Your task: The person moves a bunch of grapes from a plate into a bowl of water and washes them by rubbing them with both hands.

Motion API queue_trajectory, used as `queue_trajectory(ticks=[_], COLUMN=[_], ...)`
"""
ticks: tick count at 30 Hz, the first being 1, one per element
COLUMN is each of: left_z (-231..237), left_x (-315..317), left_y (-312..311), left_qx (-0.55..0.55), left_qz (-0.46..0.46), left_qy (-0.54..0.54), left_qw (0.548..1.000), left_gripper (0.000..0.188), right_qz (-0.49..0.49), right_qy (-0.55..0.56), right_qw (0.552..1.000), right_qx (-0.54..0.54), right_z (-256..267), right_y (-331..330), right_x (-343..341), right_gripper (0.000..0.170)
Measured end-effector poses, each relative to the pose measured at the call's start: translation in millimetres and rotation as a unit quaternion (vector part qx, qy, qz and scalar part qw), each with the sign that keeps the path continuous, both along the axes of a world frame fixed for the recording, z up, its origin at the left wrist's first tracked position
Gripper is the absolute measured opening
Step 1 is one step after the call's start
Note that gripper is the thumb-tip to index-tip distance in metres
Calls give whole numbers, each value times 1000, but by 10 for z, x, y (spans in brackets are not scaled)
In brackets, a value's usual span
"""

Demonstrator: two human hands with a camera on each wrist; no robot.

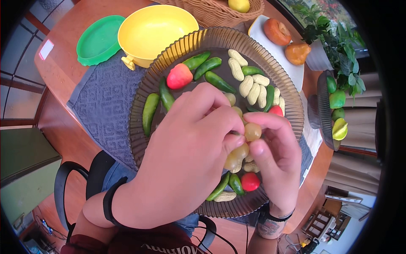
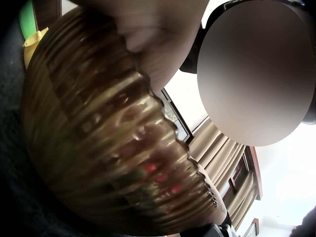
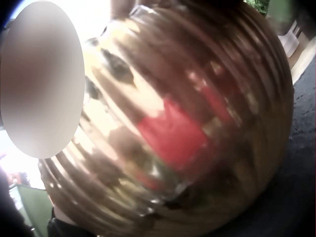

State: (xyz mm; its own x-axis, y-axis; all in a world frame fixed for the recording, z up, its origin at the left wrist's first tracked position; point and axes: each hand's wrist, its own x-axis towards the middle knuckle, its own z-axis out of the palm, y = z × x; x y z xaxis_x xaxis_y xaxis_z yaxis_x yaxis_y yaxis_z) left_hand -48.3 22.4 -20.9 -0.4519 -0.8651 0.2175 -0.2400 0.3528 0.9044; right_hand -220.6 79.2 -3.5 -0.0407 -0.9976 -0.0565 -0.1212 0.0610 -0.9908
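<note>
Above the wide amber ribbed glass bowl (image 1: pixel 138 139), both hands meet around a bunch of pale yellow-green grapes (image 1: pixel 241 151). My left hand (image 1: pixel 190 139) grips the bunch with curled fingers, its back covering much of the bowl's middle. Between thumb and index finger, my right hand (image 1: pixel 281 158) pinches one grape (image 1: pixel 253 131) of the bunch. Around them in the bowl lie several green chili peppers (image 1: pixel 150 113), unshelled peanuts (image 1: pixel 253 93) and red fruits (image 1: pixel 179 76). The wrist views mostly show the bowl's ribbed side (image 2: pixel 98 128), with red shapes blurred behind the glass (image 3: pixel 173 136).
A yellow bowl (image 1: pixel 154 31) and a green lid (image 1: pixel 100 40) stand beyond the glass bowl, near a wicker basket (image 1: pixel 211 12). On the right are a white tray (image 1: pixel 292 70) with two orange fruits and a glass dish (image 1: pixel 314 112) of green fruit. A blue-grey cloth (image 1: pixel 103 101) lies underneath.
</note>
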Motion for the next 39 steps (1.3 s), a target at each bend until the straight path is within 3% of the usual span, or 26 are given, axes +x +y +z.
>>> queue_trajectory(ticks=[2,4,7,16,20,29,34,39], left_z=[4,2,-17,-5,-3,-1,6,-6], left_x=[3,2,-2,1,3,1,9,18], left_y=[1,1,-6,-11,-9,-6,-1,-12], left_qx=[1,2,-7,-17,11,-16,-8,3], left_qz=[0,0,4,0,1,3,-8,-15], left_qy=[0,-1,8,0,7,-19,-48,-19], left_qw=[1000,1000,1000,1000,1000,1000,999,1000], left_gripper=[9,9,9,8,10,13,14,11], right_qz=[8,1,-49,-51,-40,-51,-49,-67], right_qy=[47,-50,-21,-79,-46,-89,-22,-34], right_qw=[999,999,998,995,998,994,997,996], right_qx=[-22,9,38,28,28,49,47,44], right_z=[-4,-22,4,8,5,10,-4,10], right_y=[-3,-1,15,22,12,-3,-4,-14], right_x=[4,-16,60,46,8,-7,-11,35], right_gripper=[25,25,26,26,26,23,26,26])
